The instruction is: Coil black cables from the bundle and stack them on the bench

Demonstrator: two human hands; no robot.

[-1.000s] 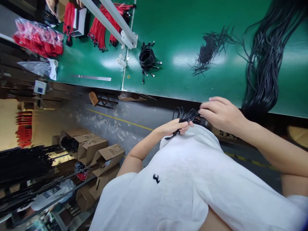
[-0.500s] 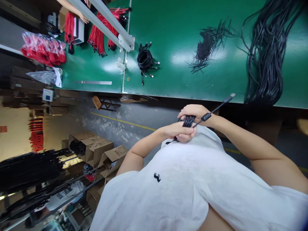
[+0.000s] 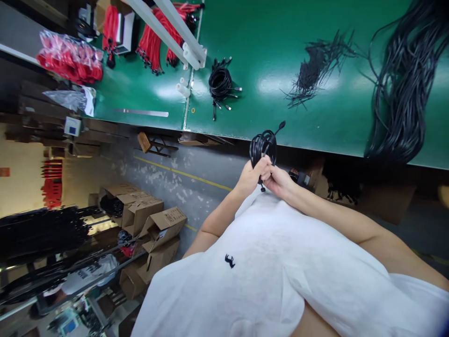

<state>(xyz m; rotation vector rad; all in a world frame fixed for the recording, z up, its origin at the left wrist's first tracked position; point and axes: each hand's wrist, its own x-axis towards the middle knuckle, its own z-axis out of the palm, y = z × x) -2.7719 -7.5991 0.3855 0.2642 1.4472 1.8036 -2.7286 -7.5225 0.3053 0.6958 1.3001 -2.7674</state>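
A black cable [image 3: 257, 146] is wound into a coil and held up in front of my white shirt, close to the table edge. One connector end sticks out at the upper right of the coil, and another plug hangs below the hands. My left hand [image 3: 251, 178] is closed around the lower side of the coil. Pressed against it, my right hand [image 3: 277, 180] has its fingers pinched together at the same spot on the cable. What lies between the fingertips is partly hidden.
On the green table [image 3: 259, 112] lie a coiled bundle of black cables [image 3: 220, 83], a pile of thin black strips [image 3: 310, 70] and a thick hank of black cables [image 3: 407, 89]. Red cables [image 3: 150, 49] lie beyond white posts [image 3: 178, 32]. Cardboard boxes [image 3: 164, 224] stand on the floor.
The coil has turned from lying sideways between both hands to standing up above them, its loops showing. My right hand has come down beside the left. The view has shifted slightly.
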